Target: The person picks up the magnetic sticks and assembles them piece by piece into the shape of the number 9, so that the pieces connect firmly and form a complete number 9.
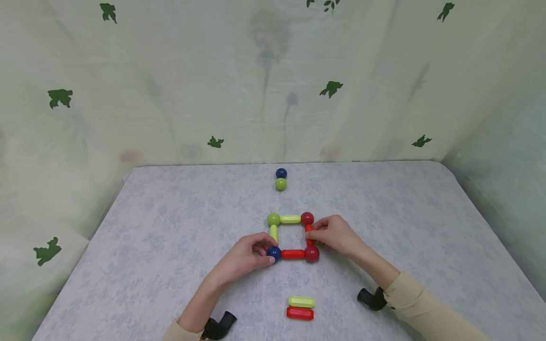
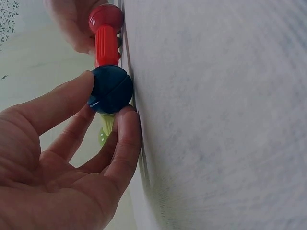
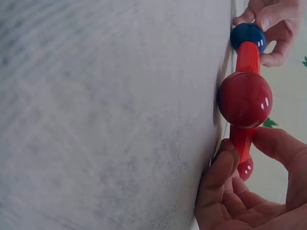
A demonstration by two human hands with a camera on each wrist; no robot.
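Note:
A square of toy rods and balls lies flat on the table, mid-view in the head view. Its corners are a green ball (image 1: 273, 219), two red balls, the far one (image 1: 307, 218) and the near one (image 1: 312, 254), and a blue ball (image 2: 111, 89). Yellow-green rods (image 1: 291, 219) form the far and left sides, red rods (image 1: 293, 254) the near and right ones. My left hand (image 1: 249, 255) pinches the blue ball between thumb and fingers. With thumb and fingertips my right hand (image 1: 337, 234) pinches the right-side red rod (image 3: 241, 141), between the two red balls.
Behind the square, a loose blue ball (image 1: 281, 173) and green ball (image 1: 280, 184) sit together. Nearer me lie a loose yellow-green rod (image 1: 301, 301) and red rod (image 1: 300, 313), side by side. Black wrist fittings (image 1: 372, 299) show by both forearms. A patterned curtain (image 1: 239, 94) hangs behind the table.

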